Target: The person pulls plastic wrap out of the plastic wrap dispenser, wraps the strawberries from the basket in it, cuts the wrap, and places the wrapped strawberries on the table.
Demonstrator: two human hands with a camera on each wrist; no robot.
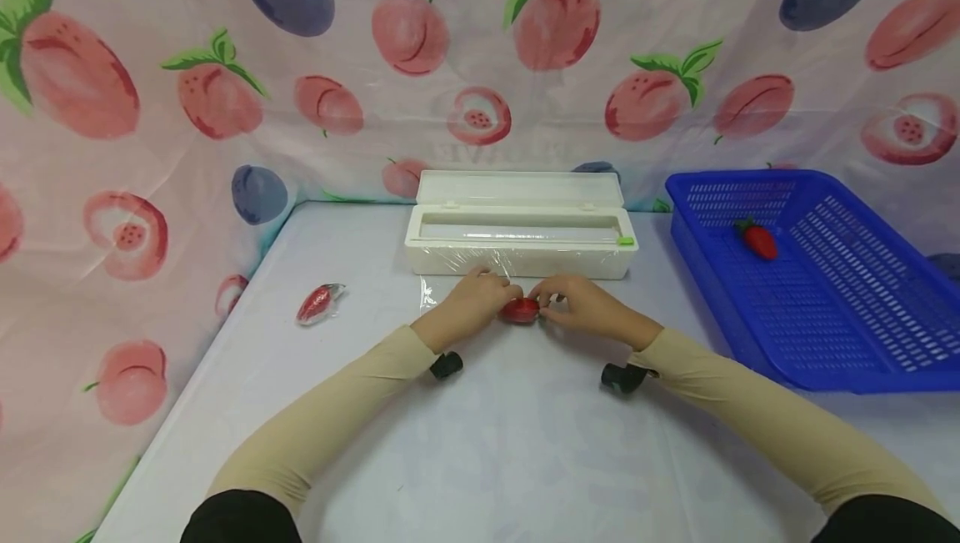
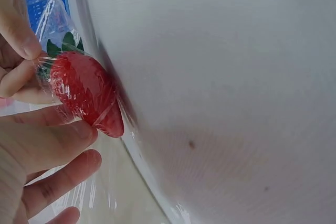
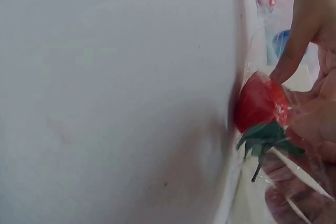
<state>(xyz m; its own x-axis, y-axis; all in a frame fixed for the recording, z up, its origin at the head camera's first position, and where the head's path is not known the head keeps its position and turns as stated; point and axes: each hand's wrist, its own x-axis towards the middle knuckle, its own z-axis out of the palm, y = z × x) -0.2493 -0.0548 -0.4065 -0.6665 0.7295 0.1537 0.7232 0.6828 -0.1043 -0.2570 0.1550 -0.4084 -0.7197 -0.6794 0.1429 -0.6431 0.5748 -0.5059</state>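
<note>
A red strawberry (image 1: 519, 310) with green leaves lies on the white table, with clear cling film (image 2: 51, 11) drawn around it. My left hand (image 1: 474, 303) holds the strawberry near its pointed end, thumb against the wrapped side in the left wrist view. At the leafy end, my right hand (image 1: 583, 306) pinches the film between thumb and finger. In the right wrist view, film stretches over the right hand's fingers (image 3: 310, 124) beside the leaves. Just behind both hands stands the white cling film box (image 1: 521, 262), its lid raised and a roll inside.
At the left on the table lies another strawberry (image 1: 319, 304) wrapped in film. A blue plastic basket (image 1: 738, 343) stands at the right, with one unwrapped strawberry (image 1: 757, 240) inside. Behind the table hangs a fruit-print cloth (image 1: 480, 17). Film hangs over the box's front edge.
</note>
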